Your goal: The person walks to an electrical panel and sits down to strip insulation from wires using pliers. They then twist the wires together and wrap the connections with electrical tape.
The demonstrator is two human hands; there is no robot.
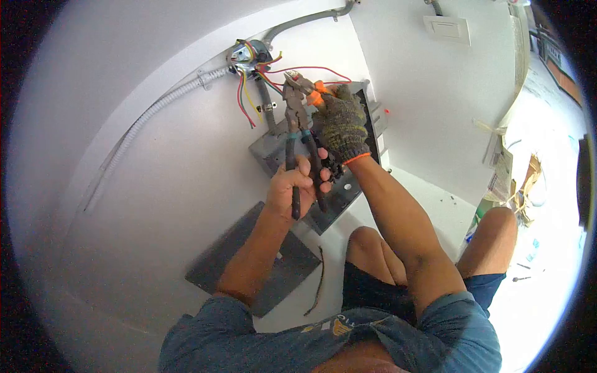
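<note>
My bare left hand [291, 188] is wrapped round the dark handles of large pliers [296, 113], whose jaws point up toward the wiring. My right hand [343, 127], in a dark knitted glove with an orange cuff, grips orange-handled pliers [305, 86]. The heads of both tools meet or overlap near a red wire [314, 67]; whether either jaw bites the wire is too small to tell. That wire loops out of a round metal junction box [249, 55] on the wall. Red, green and yellow wires [244, 102] also hang from the box.
Behind my hands a grey metal enclosure [336, 198] stands open. A flat grey panel [273, 280] lies below my left forearm, beside a thin brown strip [318, 280]. White corrugated conduit [155, 109] runs along the wall. A white switch plate [446, 29] is at upper right.
</note>
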